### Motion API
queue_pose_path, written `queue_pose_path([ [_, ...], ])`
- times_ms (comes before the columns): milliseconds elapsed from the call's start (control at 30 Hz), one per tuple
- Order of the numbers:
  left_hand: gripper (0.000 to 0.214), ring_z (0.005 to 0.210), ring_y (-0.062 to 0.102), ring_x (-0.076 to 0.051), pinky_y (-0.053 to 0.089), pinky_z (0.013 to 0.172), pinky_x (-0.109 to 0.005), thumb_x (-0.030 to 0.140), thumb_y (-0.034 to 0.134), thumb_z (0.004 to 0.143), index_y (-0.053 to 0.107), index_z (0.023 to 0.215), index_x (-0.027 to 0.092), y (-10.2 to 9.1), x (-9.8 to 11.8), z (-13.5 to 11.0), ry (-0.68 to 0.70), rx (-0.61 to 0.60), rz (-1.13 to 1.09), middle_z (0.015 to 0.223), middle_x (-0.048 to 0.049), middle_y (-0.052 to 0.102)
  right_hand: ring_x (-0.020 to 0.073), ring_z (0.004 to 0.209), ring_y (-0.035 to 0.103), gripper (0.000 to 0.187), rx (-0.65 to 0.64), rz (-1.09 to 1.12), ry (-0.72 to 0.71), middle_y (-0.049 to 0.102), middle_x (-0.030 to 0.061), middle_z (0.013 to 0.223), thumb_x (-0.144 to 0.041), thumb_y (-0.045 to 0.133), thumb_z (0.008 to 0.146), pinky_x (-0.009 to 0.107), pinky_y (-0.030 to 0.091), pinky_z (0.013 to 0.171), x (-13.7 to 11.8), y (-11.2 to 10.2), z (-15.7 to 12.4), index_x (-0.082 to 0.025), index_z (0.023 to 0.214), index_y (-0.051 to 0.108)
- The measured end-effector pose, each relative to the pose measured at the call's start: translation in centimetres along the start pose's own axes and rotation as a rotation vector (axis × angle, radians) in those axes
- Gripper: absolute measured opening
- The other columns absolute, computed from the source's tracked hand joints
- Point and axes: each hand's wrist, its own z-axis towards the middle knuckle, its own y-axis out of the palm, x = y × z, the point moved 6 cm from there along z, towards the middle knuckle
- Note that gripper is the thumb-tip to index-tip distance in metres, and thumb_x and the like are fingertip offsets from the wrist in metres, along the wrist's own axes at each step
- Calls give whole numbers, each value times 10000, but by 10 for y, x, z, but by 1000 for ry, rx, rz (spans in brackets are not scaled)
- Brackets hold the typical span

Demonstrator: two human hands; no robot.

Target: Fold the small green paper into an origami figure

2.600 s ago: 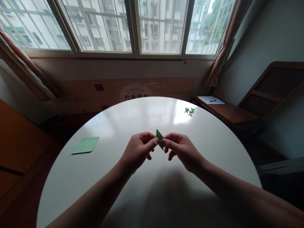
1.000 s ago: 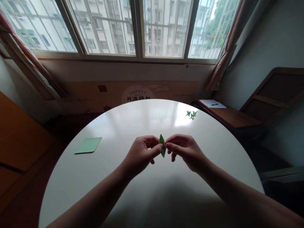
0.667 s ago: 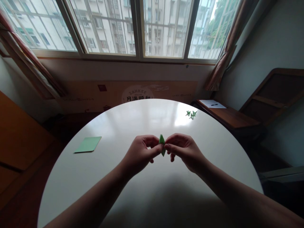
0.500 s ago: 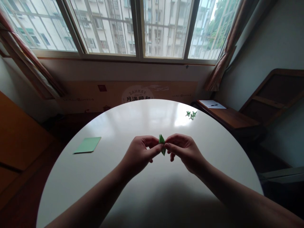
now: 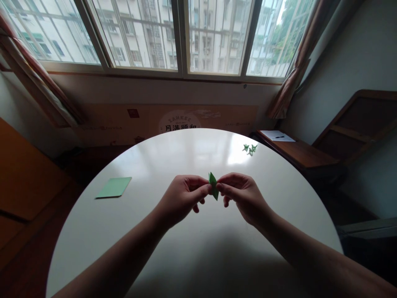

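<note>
A small folded piece of green paper (image 5: 213, 185), a narrow pointed shape, is held upright above the round white table (image 5: 173, 161). My left hand (image 5: 181, 199) pinches its left side between thumb and fingers. My right hand (image 5: 240, 195) pinches its right side the same way. Both hands are closed on the paper and meet at the table's middle.
A flat sheet of light green paper (image 5: 113, 187) lies on the table's left. Small folded green paper figures (image 5: 249, 148) sit at the far right rim. A wooden side table with a white sheet and pen (image 5: 277, 135) stands to the right, below the window.
The folded paper has turned slightly between my fingers, its top now leaning left. Both hands stay pinched on it at the same spot.
</note>
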Motion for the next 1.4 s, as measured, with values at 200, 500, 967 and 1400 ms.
queue_pose_path([
  [200, 172, 499, 557, -113, 481, 412, -185, 280, 684, 803, 773, 825, 134, 1, -3, 1, 16, -23, -16, 568, -12, 628, 179, 653, 663, 136, 10, -59, -77, 744, 40, 755, -284, 844, 743, 247, 504, 446, -2, -1, -1, -200, 804, 756],
  [500, 147, 495, 555, -105, 471, 405, -172, 265, 707, 792, 765, 810, 130, 1, -2, 1, 2, 5, -33, 571, -3, 628, 165, 615, 652, 110, 12, -51, -87, 756, 43, 755, -264, 833, 763, 247, 501, 444, -4, -1, -2, -198, 826, 771],
  [967, 190, 525, 561, -109, 475, 429, -181, 293, 714, 803, 767, 853, 117, 0, -6, 0, 0, 11, 24, 624, -19, 659, 127, 607, 629, 181, 23, 91, -16, 717, 4, 738, -212, 867, 713, 176, 474, 426, 2, 0, -1, -209, 841, 739],
  [1400, 170, 487, 525, -88, 442, 426, -170, 285, 787, 721, 753, 760, 123, -5, -10, 3, -48, 82, -101, 589, -3, 633, 140, 708, 587, 188, -57, 59, 162, 673, 33, 754, -344, 822, 776, 184, 496, 481, 7, 6, -1, -184, 864, 776],
])
